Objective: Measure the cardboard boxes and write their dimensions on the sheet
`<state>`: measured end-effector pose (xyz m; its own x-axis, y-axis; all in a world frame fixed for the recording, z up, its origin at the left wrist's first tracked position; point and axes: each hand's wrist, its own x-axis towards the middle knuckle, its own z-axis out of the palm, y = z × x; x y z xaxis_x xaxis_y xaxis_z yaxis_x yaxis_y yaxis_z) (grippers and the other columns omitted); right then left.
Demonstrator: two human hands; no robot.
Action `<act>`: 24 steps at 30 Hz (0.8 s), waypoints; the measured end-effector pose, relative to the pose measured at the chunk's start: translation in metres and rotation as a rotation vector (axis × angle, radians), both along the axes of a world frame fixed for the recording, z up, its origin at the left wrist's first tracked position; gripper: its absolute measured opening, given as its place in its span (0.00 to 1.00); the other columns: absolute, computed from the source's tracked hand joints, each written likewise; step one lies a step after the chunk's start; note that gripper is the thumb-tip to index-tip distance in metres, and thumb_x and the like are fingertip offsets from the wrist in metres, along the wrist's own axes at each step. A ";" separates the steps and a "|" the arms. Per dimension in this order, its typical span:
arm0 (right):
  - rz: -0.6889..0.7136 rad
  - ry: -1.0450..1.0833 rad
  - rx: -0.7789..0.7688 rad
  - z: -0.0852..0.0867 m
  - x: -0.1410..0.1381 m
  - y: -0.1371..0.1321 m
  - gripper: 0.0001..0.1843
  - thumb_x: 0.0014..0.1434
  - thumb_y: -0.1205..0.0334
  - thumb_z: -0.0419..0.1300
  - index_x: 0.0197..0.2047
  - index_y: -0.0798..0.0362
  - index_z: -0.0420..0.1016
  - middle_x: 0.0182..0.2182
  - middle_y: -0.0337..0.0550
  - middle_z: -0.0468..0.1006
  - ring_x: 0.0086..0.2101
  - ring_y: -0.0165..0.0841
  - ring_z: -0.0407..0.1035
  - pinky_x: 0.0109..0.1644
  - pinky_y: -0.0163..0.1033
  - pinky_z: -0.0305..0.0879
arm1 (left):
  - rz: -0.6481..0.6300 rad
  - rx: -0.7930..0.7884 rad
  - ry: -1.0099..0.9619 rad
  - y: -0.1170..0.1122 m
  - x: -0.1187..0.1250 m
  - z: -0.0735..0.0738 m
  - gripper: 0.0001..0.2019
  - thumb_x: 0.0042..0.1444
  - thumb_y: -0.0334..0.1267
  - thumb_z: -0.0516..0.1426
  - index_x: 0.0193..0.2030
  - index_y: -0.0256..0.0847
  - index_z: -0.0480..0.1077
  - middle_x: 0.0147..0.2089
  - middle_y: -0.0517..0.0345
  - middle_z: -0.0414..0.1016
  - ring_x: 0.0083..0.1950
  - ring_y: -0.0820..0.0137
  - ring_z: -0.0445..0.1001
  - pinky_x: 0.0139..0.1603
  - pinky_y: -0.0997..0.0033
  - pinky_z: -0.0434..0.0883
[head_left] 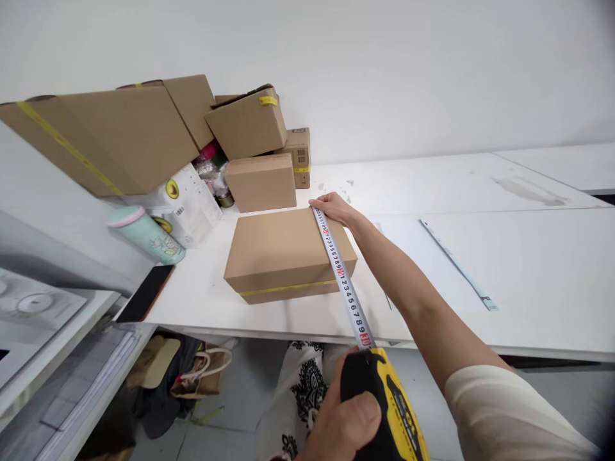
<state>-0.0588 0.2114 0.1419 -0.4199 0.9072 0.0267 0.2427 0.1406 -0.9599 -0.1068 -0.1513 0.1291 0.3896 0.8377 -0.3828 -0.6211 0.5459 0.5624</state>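
Note:
A brown cardboard box with a yellow tape strip along its front side lies on the white table. Across its top, near the right end, runs the pulled-out steel blade of a tape measure; the printed numbers reach a red 30 by the case. My left hand is wrapped round the yellow-and-black case in front of the table edge, thumb on its side. At the box's far top edge, my right hand pinches the blade's end. The hook itself is hidden by my fingers.
More cardboard boxes stand behind, some stacked at left. A mint tumbler, a white avocado-print box and a dark phone lie left. A paper sheet with a blue-edged strip is at right. Bags sit below.

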 end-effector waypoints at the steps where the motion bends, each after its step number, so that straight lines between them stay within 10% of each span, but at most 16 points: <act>1: 0.000 0.002 -0.002 0.000 0.000 0.000 0.28 0.63 0.57 0.66 0.17 0.50 0.57 0.17 0.34 0.61 0.19 0.25 0.52 0.27 0.38 0.52 | -0.009 0.002 0.003 -0.001 -0.003 0.002 0.40 0.45 0.59 0.71 0.65 0.50 0.71 0.47 0.48 0.80 0.54 0.47 0.78 0.57 0.50 0.72; 18: -0.015 0.048 -0.065 -0.002 -0.001 0.000 0.24 0.63 0.56 0.68 0.18 0.53 0.67 0.18 0.37 0.68 0.20 0.26 0.58 0.27 0.37 0.57 | 0.058 -0.012 0.061 -0.020 -0.025 0.006 0.37 0.48 0.58 0.69 0.63 0.47 0.71 0.45 0.49 0.76 0.48 0.55 0.76 0.56 0.55 0.68; 24: -0.130 0.173 0.033 -0.004 0.000 0.003 0.29 0.62 0.35 0.62 0.27 0.54 0.78 0.26 0.44 0.79 0.31 0.34 0.71 0.39 0.39 0.68 | 0.050 0.054 0.062 -0.016 -0.039 -0.006 0.42 0.44 0.61 0.71 0.64 0.45 0.72 0.49 0.44 0.79 0.53 0.47 0.79 0.58 0.48 0.71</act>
<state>-0.0588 0.2149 0.1378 -0.2856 0.9509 0.1190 0.0926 0.1510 -0.9842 -0.1455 -0.1671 0.1233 0.3232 0.8758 -0.3585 -0.6098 0.4825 0.6288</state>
